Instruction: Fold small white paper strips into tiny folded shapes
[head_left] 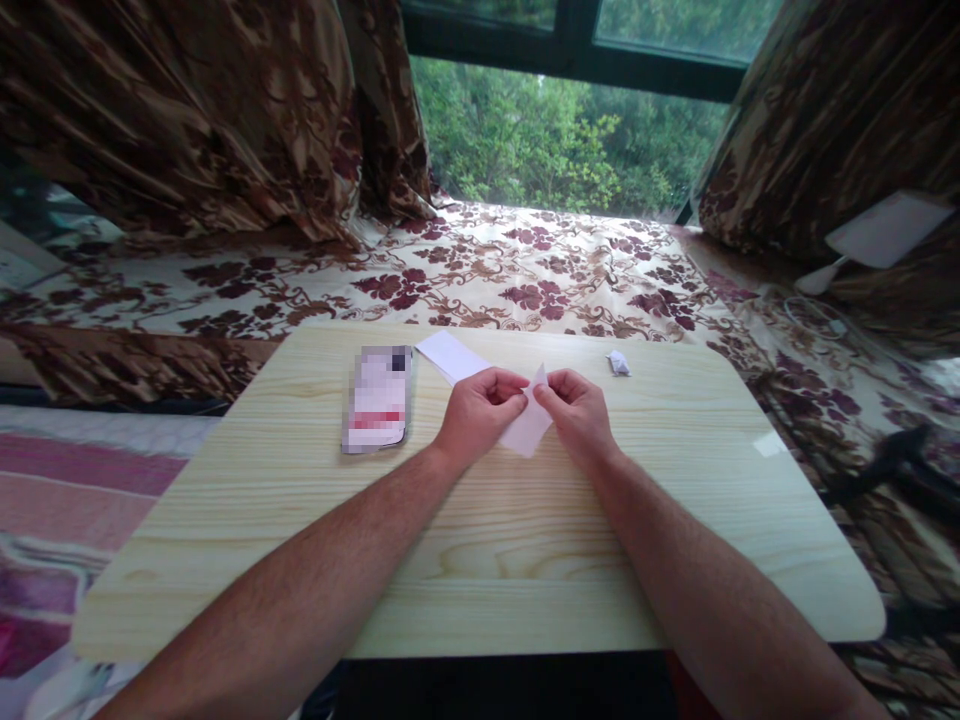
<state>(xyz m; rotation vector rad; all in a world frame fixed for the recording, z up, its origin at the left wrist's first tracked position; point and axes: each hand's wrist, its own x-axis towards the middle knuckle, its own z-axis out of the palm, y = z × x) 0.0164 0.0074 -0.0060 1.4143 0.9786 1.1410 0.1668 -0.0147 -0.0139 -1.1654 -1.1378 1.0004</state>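
Note:
Between my two hands is a small white sheet of paper [529, 428], tilted above the wooden table. My left hand [482, 408] pinches its left edge between thumb and fingers. On the other side, my right hand [579, 405] grips the paper near its upper right edge, thumb on top. Just behind my left hand lies a white stack or strip of paper [452, 355], partly covered by that hand. A small folded or crumpled white paper piece [618, 363] rests apart from my right hand, toward the back right of the table.
A phone-shaped object [376, 400], blurred by pixelation, lies left of my hands on the pale wooden table [517, 560]. Past the table's far edge is a ledge with floral cloth [525, 270]. A white lamp [889, 232] stands at the right, near brown curtains [247, 110].

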